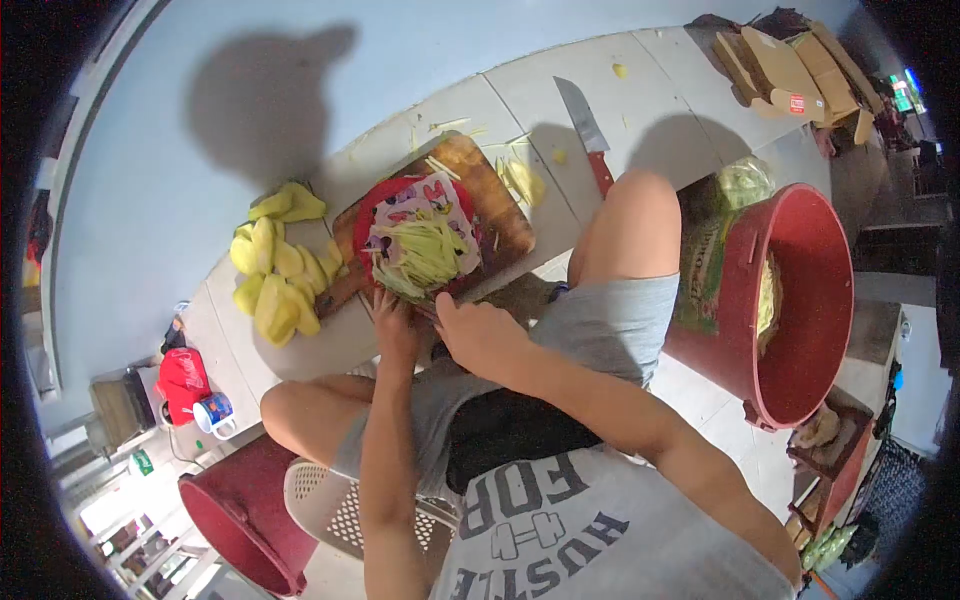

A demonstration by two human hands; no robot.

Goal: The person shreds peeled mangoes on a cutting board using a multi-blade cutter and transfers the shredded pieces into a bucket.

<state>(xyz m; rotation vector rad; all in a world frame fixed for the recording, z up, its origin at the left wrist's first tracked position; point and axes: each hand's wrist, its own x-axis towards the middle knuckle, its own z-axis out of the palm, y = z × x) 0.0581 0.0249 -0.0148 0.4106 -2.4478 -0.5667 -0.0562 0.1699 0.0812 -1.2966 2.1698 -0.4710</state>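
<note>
My left hand (393, 325) is at the near edge of a round red tray (365, 215), its fingers bent and partly hidden. My right hand (478, 335) is closed, thumb on top, around something dark and narrow that I cannot make out. A printed sheet with pink and purple figures (435, 195) lines the tray. Pale green shreds (425, 252) are heaped on the sheet, close to both hands. Beneath the tray is a wooden chopping board (510, 235). Left of it lies a pile of peeled yellow-green fruit (285, 262).
A large knife with a red handle (598, 170) lies on the tiled counter (440, 108). On the right stands a tall red bin (735, 310) with pale shreds inside. Another red bin (235, 515) is lower left, near a mug (213, 412). Cardboard boxes (775, 65) sit far right.
</note>
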